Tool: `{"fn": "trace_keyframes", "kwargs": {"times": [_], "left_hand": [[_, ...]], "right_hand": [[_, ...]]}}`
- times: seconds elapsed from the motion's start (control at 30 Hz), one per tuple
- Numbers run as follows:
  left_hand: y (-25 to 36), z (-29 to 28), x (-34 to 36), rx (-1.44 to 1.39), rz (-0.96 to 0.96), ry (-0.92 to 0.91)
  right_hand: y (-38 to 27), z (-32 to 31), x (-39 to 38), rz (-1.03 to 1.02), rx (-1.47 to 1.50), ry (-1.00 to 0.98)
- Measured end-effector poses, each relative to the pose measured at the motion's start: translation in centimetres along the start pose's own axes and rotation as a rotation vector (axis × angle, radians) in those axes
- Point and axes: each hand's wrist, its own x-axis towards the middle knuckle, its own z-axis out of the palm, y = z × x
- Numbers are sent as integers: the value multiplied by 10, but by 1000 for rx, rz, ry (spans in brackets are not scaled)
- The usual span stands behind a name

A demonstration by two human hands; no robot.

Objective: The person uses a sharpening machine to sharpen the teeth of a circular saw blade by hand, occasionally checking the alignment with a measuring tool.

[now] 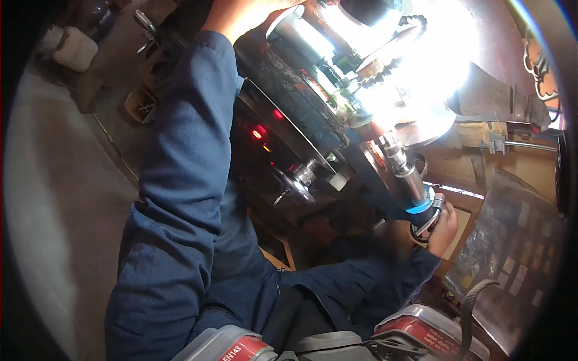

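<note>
A lathe-like machine with a long dark bed (289, 114) runs diagonally from upper left to lower right. My left hand (244, 15) reaches to the top edge beside a shiny metal cylinder (307, 39); its fingers are cut off and lost in glare. My right hand (444, 228) is closed round a dark round handwheel (426, 224) at the machine's lower right end. Beside the wheel sits a metal barrel (411, 185) with a bright blue ring (422, 201). Strong white light washes out the middle of the machine.
A chrome handwheel (295, 185) juts from the machine's near side, close to my body. Red lights glow (257, 133) on the dark front. Clear plastic sheeting (512, 246) hangs at right. A white container (75, 48) stands far left. Grey-and-red filter cartridges (421, 331) fill the lower edge.
</note>
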Motion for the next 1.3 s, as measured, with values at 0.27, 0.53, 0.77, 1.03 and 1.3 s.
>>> {"fn": "trace_keyframes", "kwargs": {"times": [0.27,0.53,0.77,1.03,1.3], "left_hand": [[-2,-2,1,34,61,15],[-5,-8,-1,70,61,31],[-14,-3,4,38,71,21],[-18,-11,1,121,136,93],[-18,-7,1,141,120,87]], "right_hand": [[43,48,-43,-139,22,707],[37,32,-21,-143,62,412],[27,6,2,-26,148,21],[26,-8,36,-40,-39,-286],[-14,-5,20,134,-57,-273]]}}
